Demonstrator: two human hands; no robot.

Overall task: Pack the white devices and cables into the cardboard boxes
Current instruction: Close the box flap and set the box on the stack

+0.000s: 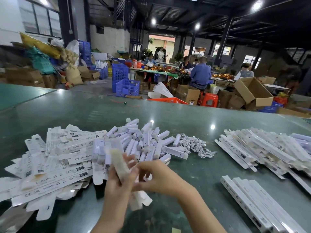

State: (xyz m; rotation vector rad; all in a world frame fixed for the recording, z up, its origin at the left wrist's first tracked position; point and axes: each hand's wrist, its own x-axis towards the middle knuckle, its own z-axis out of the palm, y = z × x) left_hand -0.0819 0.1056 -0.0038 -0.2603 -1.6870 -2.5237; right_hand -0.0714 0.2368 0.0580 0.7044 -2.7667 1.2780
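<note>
Cardboard, long and narrow: one box (120, 167) stands tilted at lower centre, the left hand (117, 185) curled round it, the right hand (157, 176) pinching at its side, blurred. Best to hold the open end steady before sliding anything in. White devices (144, 142) and cables (196, 146) lie piled just beyond on the glossy green table (185, 165); flat boxes (55, 165) left, workers upper right.

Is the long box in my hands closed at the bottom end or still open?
Open: the box, gripped by the left hand, has its bottom flap sticking out untucked. The right hand is at its side. The top end is blurred.
</note>
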